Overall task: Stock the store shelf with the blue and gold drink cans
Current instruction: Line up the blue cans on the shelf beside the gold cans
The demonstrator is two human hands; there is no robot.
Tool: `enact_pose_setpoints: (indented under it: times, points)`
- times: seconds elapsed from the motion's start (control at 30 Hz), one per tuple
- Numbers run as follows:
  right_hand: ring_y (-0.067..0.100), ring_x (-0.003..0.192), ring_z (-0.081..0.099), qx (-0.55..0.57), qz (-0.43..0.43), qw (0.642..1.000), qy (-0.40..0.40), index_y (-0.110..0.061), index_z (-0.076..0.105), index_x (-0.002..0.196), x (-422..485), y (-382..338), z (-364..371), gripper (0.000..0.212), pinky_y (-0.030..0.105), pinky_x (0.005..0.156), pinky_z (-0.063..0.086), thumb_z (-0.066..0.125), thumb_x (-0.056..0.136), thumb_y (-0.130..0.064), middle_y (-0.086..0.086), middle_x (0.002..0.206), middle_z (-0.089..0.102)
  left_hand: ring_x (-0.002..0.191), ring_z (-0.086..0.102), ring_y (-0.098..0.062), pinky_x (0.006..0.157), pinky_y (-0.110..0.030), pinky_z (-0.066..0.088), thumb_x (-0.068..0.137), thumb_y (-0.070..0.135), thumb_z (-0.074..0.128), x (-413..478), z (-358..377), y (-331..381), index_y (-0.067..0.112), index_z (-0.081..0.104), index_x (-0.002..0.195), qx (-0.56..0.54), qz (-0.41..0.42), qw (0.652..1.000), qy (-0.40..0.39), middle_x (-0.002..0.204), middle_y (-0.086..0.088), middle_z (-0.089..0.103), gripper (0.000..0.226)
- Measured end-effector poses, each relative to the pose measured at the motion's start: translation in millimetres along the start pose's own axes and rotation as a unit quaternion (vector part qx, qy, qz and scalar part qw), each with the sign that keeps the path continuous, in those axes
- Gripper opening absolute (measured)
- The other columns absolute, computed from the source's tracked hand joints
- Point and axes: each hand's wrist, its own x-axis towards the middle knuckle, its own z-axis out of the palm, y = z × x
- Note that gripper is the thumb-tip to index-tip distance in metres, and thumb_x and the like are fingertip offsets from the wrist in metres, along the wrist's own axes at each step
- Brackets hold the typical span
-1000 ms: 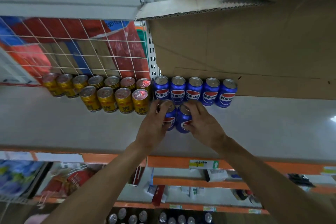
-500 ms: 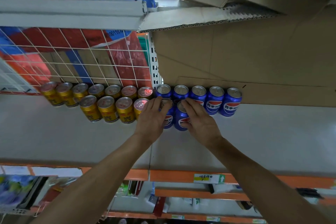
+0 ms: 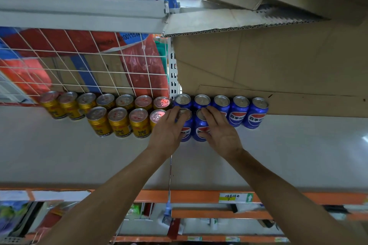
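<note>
Blue cans: back row of five [image 3: 239, 113] along the shelf's [image 3: 278, 155] back edge, against the cardboard box [image 3: 268, 61]. Two more start a second row just in front, at that row's left end, touching each other. Gold cans [image 3: 119, 121] run along the back edge to their left, two rows deep under the wire grid [image 3: 79, 69].

Risks, my read:
- The front left blue can [image 3: 186, 131] sits tight to the nearest gold can [image 3: 157, 117], and the left hand overlaps that lid. A sideways nudge could shunt or tip it.
- The push comes from the lids, high up. If a base drags on the shelf, the can could rock back and knock the back row.
- The front right blue can [image 3: 200, 123] could skew out of line if one hand pushes harder.
- There is plenty of bare shelf toward the front edge, so a fall looks unlikely.

Pose: both forearms reach in over the front edge and converge.
- Left hand [image 3: 167, 131]: palm down on its can, fingers near straight across the lid, thumb hidden.
- Right hand [image 3: 221, 133]: same, with fingertips reaching the back row's lids and thumb against the label.
- Neither hand is wrapped closed. This looks like pressing or steering, not gripping.
</note>
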Motion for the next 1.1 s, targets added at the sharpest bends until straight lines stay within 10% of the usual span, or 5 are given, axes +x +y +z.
enact_pose_setpoints:
  times: [1.1]
  points:
    - [0.030,0.146,0.035,-0.069,0.090,0.993,-0.040,-0.006,0.030,0.155,-78,-50,-38,0.090,0.043,0.115,0.034,0.076,0.085,-0.040,0.013,0.158,0.035,0.143,0.035,-0.035,0.116,-0.048,0.036,0.084,0.024,0.072,-79,-26,22,0.009,0.035,0.154,-0.024,0.066,0.997,0.022,0.157,-0.016,0.035,0.080]
